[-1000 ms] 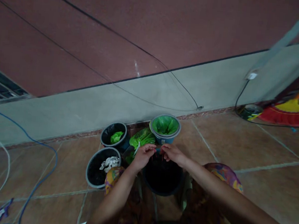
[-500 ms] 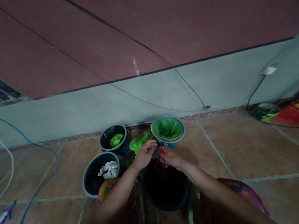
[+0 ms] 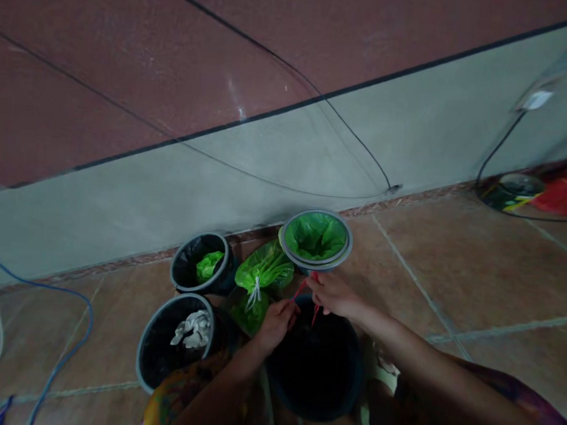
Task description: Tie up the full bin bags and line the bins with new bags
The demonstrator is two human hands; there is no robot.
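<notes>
A thin red string (image 3: pixel 300 289) stretches between my two hands above a dark bin (image 3: pixel 316 374). My left hand (image 3: pixel 278 321) is closed, pinching one end of the string near the bin's far left rim. Higher and to the right, my right hand (image 3: pixel 333 295) is shut on the rest of it, with loose red strands hanging down over the bin. The bin's inside is too dark to make out. Beside my left hand sits a bright green plastic bag (image 3: pixel 264 274), its neck tied with white string.
A bin lined with green plastic (image 3: pixel 316 236) stands by the wall. To the left are a bin holding green plastic (image 3: pixel 202 265) and one holding crumpled white material (image 3: pixel 176 335). A blue cable (image 3: pixel 85 334) crosses the tiles. A tin (image 3: pixel 516 192) stands far right.
My left hand has moved down and away from my right hand, drawing the red string out between them. The tied green bag shows more fully. The whole view has shifted slightly.
</notes>
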